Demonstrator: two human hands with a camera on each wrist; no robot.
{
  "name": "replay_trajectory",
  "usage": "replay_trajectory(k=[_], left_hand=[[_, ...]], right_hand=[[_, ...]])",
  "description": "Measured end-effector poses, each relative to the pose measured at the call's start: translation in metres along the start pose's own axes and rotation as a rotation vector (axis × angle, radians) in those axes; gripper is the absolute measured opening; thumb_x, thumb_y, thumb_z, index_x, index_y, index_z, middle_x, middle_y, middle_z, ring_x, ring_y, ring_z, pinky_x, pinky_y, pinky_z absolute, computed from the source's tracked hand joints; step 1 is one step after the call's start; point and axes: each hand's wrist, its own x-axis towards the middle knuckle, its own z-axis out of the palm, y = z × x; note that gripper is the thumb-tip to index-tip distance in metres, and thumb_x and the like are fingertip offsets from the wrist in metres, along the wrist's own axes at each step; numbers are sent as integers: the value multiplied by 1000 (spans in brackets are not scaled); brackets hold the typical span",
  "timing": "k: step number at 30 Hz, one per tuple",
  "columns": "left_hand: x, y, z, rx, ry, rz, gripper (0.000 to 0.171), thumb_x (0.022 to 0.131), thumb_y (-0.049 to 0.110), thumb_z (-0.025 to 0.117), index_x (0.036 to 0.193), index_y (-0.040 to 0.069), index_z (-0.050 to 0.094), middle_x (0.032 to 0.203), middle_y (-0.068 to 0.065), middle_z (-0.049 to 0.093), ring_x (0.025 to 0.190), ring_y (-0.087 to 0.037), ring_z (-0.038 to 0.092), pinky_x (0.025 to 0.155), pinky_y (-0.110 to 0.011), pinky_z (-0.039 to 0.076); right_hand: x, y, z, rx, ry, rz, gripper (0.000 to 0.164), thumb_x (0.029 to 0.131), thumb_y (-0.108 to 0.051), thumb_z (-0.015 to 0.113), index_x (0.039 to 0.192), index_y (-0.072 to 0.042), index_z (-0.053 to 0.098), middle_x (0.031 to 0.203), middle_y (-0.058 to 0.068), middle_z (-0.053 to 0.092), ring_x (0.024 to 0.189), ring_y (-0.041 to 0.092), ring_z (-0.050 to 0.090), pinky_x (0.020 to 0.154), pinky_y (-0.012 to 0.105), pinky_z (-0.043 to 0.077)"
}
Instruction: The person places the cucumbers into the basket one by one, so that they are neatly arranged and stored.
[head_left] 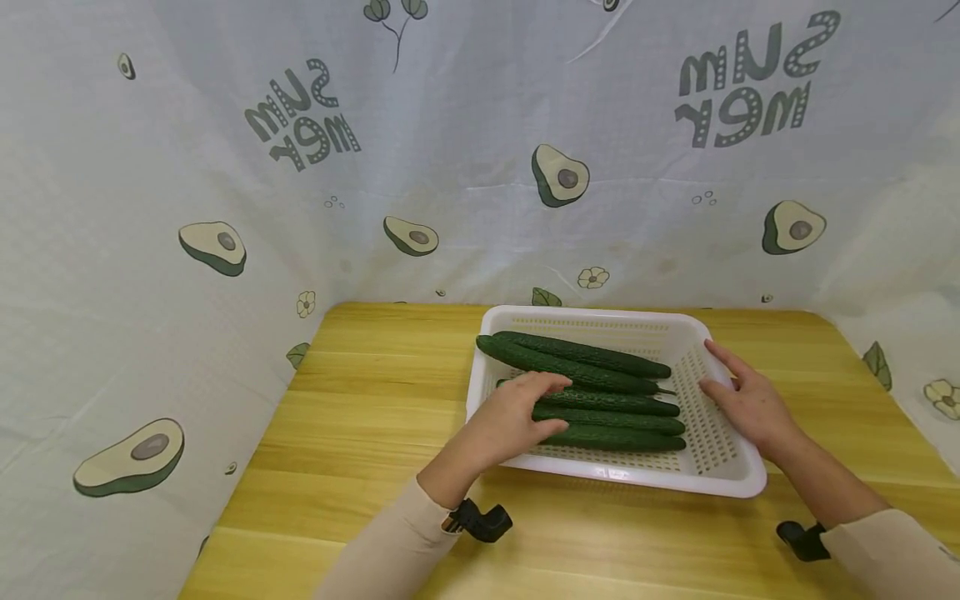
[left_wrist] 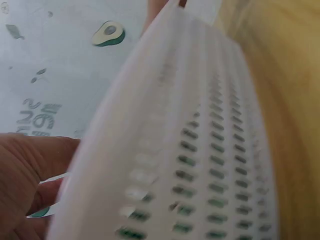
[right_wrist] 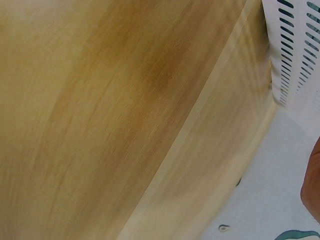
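Note:
Several long dark-green cucumbers (head_left: pixel 577 367) lie side by side in a white perforated plastic basket (head_left: pixel 600 473). Over the basket's left part, my left hand (head_left: pixel 510 417) hovers at the cucumbers with thumb and fingers spread apart, hiding some of their left ends. The left wrist view has this hand (left_wrist: pixel 27 170) beyond the basket's slotted wall (left_wrist: pixel 200 140). On the right, my right hand (head_left: pixel 753 408) grips the basket's rim, thumb toward the inside. Only a sliver of that hand (right_wrist: pixel 312 185) enters the right wrist view, beneath the basket wall (right_wrist: pixel 295 55).
The basket is over a wooden table (head_left: pixel 360 417) with rounded back corners. A white curtain (head_left: pixel 465 167) printed with avocados and lettering hangs behind and along both sides. Each wrist bears a black camera mount (head_left: pixel 483 521).

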Motion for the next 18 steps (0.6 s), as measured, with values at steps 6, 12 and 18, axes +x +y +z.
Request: replay_trajectory(k=[6, 12, 18], left_hand=[[0, -16, -27, 18, 156, -1, 51, 98, 29, 72, 144, 15, 57, 142, -4, 62, 130, -27, 58, 106, -44, 51], [-10, -44, -39, 35, 249, -43, 49, 98, 28, 72, 143, 15, 57, 140, -7, 62, 131, -32, 54, 108, -49, 48], [-24, -84, -54, 100, 322, -85, 51, 99, 28, 69, 145, 10, 55, 141, -14, 60, 132, -37, 53, 110, -54, 46]], right_hand=[[1, 2, -1, 6, 3, -1, 70, 110, -33, 43, 165, -16, 3, 133, 48, 48, 80, 28, 75, 60, 40, 61], [3, 3, -1, -4, 3, 1, 70, 110, -33, 43, 165, -16, 4, 134, 49, 47, 80, 28, 74, 61, 39, 61], [6, 5, -8, -13, -35, -30, 75, 110, -34, 45, 165, -11, 0, 121, 46, 56, 77, 25, 74, 60, 40, 61]])
